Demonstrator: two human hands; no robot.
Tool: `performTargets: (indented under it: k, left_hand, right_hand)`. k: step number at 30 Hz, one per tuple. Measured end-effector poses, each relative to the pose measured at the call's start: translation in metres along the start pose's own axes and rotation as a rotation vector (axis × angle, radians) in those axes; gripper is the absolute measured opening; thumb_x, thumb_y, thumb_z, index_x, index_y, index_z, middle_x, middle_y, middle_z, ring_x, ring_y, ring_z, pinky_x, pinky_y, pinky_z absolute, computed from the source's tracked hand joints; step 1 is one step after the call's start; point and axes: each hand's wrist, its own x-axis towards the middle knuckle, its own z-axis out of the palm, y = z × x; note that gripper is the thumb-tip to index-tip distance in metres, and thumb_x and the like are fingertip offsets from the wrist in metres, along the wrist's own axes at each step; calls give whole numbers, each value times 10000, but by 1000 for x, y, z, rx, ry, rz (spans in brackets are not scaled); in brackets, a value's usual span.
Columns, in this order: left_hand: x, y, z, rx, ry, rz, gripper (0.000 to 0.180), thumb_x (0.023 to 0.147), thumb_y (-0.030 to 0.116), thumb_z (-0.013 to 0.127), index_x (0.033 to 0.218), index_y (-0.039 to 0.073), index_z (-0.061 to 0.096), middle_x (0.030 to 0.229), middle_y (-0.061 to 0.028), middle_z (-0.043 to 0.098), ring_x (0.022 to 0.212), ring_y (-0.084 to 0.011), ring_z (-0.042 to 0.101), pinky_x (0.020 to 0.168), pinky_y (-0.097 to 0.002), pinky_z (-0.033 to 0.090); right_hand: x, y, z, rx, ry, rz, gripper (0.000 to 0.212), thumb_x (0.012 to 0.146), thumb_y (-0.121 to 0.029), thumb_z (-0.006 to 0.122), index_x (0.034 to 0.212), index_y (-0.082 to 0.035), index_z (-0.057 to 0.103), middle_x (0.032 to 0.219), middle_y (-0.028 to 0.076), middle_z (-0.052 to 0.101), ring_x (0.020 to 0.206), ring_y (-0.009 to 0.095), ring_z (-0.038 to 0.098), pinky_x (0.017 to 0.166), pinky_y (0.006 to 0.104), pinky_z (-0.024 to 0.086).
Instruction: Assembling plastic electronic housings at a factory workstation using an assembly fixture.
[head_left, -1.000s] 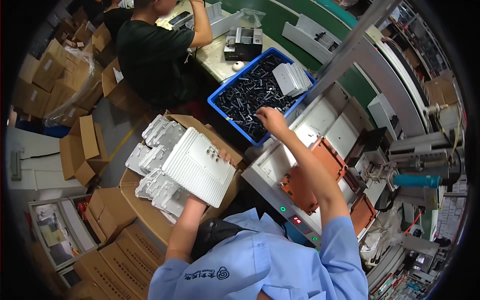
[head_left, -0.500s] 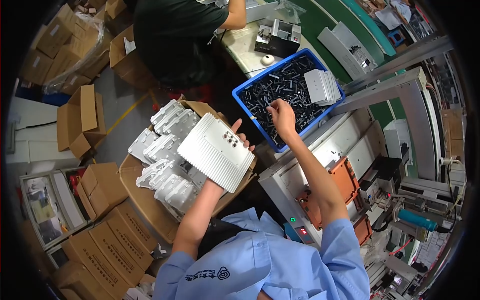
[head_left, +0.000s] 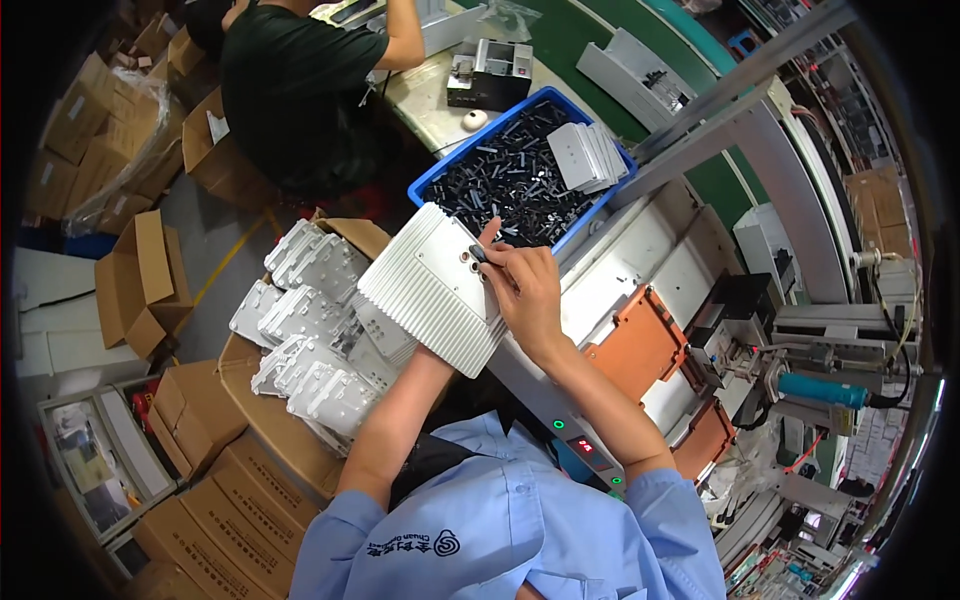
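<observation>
A white ribbed metal housing point(head_left: 425, 290) lies tilted in front of me, its smooth end with a few round holes facing up. My left hand point(head_left: 489, 233) supports it from beneath; only fingertips show past its far edge, the rest is hidden. With closed fingertips my right hand point(head_left: 528, 292) pinches a small black part point(head_left: 478, 254) at those holes. Whether the part sits in a hole, I cannot tell. Just beyond both hands stands a blue bin point(head_left: 418, 190) full of small black parts point(head_left: 500, 180), with several white plates point(head_left: 578, 160) stacked on them.
At left, a cardboard box point(head_left: 240, 370) holds several white metal housings point(head_left: 315, 320). A machine with orange fixtures point(head_left: 632, 340) is close on the right. Across the bin, a co-worker in a dark shirt point(head_left: 290, 90) sits by a table point(head_left: 415, 95). More cartons point(head_left: 150, 290) stand far left.
My right hand has come back from over the blue bin to the housing, with a small black part in its fingers. The view has shifted, so the surroundings sit further left.
</observation>
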Motion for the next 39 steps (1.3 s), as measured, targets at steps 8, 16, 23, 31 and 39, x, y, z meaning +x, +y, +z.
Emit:
performTargets:
  k: [8,16,23,31,39]
  left_hand:
    - [-11,-2,-6,478,146,-48,525,1009,385,381,1403,38,391,1298,-127,518,1160,-209,532,992,-320,447]
    - [-16,29,-2,647,317,-4,472,1004,367,412,1308,10,466,1181,-124,596,1026,-223,617,826,-333,551]
    - [-15,55,-34,646,411,111,411,962,105,512,1349,8,413,1271,-97,540,1196,-207,515,1021,-339,405]
    - [-25,56,-43,542,550,82,528,902,-15,512,1398,7,333,1316,-131,495,1234,-221,485,1039,-347,389]
    - [-36,69,-37,587,614,83,521,905,-1,521,1392,2,336,1318,-125,492,1213,-208,493,1035,-333,380]
  right_hand:
    - [5,33,-24,626,-351,506,210,884,-193,662,1037,-49,653,908,25,601,790,114,532,736,250,458]
    - [11,73,-3,866,-611,730,233,892,-242,667,957,-19,650,805,-23,615,701,40,517,607,208,398]
    - [47,131,36,470,-600,491,291,892,-294,664,966,-13,649,831,81,661,754,172,612,664,324,477]
    - [104,268,58,-970,-95,79,535,853,-68,499,1374,9,400,1366,300,417,1243,435,420,1033,484,340]
    - [105,283,76,-1164,-72,14,631,791,-93,585,1368,36,365,1339,361,375,1229,498,394,1038,514,343]
